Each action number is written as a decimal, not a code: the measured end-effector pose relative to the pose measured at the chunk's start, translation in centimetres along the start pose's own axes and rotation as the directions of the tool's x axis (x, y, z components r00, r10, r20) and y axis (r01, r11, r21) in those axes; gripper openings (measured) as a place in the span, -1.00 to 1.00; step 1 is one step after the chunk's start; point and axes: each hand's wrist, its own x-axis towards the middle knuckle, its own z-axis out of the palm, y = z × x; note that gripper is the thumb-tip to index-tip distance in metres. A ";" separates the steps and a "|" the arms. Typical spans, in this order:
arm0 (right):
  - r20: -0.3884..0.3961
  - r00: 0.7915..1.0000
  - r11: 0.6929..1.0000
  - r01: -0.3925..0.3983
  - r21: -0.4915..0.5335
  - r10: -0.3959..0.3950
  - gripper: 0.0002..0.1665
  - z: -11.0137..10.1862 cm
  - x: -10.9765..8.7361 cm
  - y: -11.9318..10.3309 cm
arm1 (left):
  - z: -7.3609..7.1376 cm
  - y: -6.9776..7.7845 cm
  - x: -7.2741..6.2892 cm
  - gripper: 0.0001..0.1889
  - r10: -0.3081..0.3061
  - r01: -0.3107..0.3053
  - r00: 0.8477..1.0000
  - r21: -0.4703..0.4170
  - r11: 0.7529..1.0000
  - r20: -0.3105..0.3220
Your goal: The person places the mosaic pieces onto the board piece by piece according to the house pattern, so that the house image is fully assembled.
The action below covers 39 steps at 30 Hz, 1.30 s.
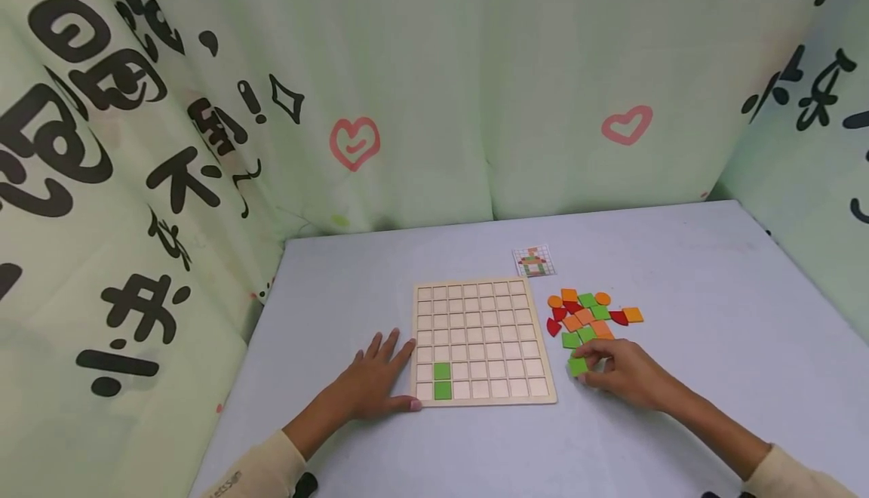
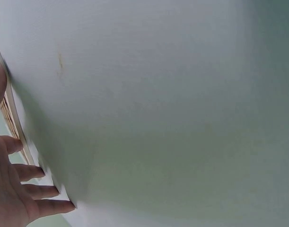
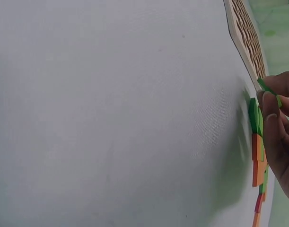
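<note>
A wooden grid board point(image 1: 483, 404) lies on the table, two green square tiles point(image 1: 442, 381) stacked in its second column at the lower left. My left hand point(image 1: 376, 381) rests at the board's left edge with fingers spread, thumb at the lower corner; the left wrist view shows the fingers point(image 2: 49, 206) straight. Between thumb and fingers, my right hand point(image 1: 624, 370) pinches a green square tile point(image 1: 577, 367) just right of the board. In the right wrist view the pinched tile point(image 3: 269, 91) is seen edge-on, off the table, near other tiles.
Beyond the right hand lies a loose pile of orange, red and green tiles point(image 1: 585, 316), squares, circles and fan shapes. A small pattern card point(image 1: 533, 261) sits behind the board's top right corner. Printed curtains point(image 1: 434, 90) enclose the white table point(image 1: 692, 287).
</note>
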 end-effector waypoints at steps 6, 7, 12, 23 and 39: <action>0.049 0.998 0.996 0.043 0.082 -0.047 -0.56 0.6 1.1 -0.6 | 0.0 0.0 0.0 0.06 -0.009 0.009 1.000 -0.017 1.000 0.001; 0.056 0.997 0.995 0.046 0.094 -0.052 -0.56 0.7 1.2 -0.6 | 0.0 0.0 0.0 0.06 -0.008 0.008 1.000 -0.017 1.000 0.001; 0.082 0.994 0.992 0.059 0.113 -0.069 -0.53 1.0 1.8 -1.0 | 0.1 0.0 0.0 0.07 -0.002 0.002 1.000 -0.007 1.000 0.002; 0.081 0.989 0.985 0.110 0.137 -0.122 -0.59 1.9 3.3 -2.7 | -0.1 0.1 0.0 0.07 -0.011 0.011 1.000 -0.003 1.000 0.005; 0.093 0.986 0.981 0.127 0.147 -0.142 -0.66 4.0 5.8 -5.3 | 0.2 -0.1 0.3 0.08 -0.009 0.009 1.000 0.021 1.000 0.002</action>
